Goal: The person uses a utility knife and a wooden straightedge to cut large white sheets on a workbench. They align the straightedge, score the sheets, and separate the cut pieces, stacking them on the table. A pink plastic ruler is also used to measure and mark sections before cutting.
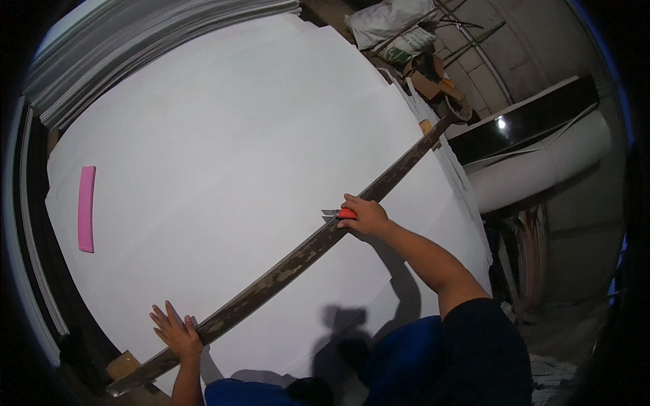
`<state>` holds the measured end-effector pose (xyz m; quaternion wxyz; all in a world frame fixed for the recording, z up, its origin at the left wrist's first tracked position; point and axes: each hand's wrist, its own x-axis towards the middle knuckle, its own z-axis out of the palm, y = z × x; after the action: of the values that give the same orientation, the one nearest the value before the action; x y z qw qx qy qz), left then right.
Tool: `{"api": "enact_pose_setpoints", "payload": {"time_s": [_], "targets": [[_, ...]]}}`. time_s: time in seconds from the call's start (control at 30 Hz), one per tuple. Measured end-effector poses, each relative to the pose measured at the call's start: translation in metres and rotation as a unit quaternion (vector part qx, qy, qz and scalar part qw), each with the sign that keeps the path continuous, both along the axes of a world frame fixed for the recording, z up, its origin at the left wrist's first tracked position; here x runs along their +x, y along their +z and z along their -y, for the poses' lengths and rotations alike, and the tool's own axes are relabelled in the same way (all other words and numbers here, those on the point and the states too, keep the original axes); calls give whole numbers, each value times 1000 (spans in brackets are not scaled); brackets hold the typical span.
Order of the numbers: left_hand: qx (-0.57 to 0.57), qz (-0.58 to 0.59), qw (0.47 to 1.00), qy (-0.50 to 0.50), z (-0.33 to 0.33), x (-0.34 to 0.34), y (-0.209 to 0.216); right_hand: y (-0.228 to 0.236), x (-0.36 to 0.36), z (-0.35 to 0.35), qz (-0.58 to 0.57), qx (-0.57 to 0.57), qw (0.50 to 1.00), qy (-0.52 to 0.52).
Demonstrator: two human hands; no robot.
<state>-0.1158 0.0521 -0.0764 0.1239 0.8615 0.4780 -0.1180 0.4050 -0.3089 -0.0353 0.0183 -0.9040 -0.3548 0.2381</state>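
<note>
A long dark metal straightedge bar, its paint worn, lies diagonally across a large white sheet, from lower left to upper right. My left hand rests near the bar's lower end, fingers spread on the sheet and thumb side against the bar. Farther up, my right hand is closed around a red-handled utility knife. The knife's metal blade points left, over the far edge of the bar. Whether its tip touches the sheet I cannot tell.
A pink strip lies on the sheet's left side. Stacked grey-white sheets stand along the far left. Wooden blocks sit by the bar's ends. At right are a white roll, a glossy black panel and sacks.
</note>
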Motion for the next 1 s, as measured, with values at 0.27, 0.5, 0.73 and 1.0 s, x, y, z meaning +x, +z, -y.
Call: {"api": "enact_pose_setpoints", "payload": {"time_s": [0.27, 0.5, 0.73, 1.0], "targets": [[-8, -42, 999, -25, 3, -5, 0, 18, -60, -28, 47, -8, 969, -241], [-19, -32, 999, -36, -2, 1, 6, -3, -88, -45, 37, -23, 944, -328], [-5, -36, 999, -33, 0, -5, 0, 3, -79, -54, 14, -56, 940, -337], [18, -24, 999, -31, 3, 1, 0, 1, -78, -49, 31, -100, 943, -316]]}}
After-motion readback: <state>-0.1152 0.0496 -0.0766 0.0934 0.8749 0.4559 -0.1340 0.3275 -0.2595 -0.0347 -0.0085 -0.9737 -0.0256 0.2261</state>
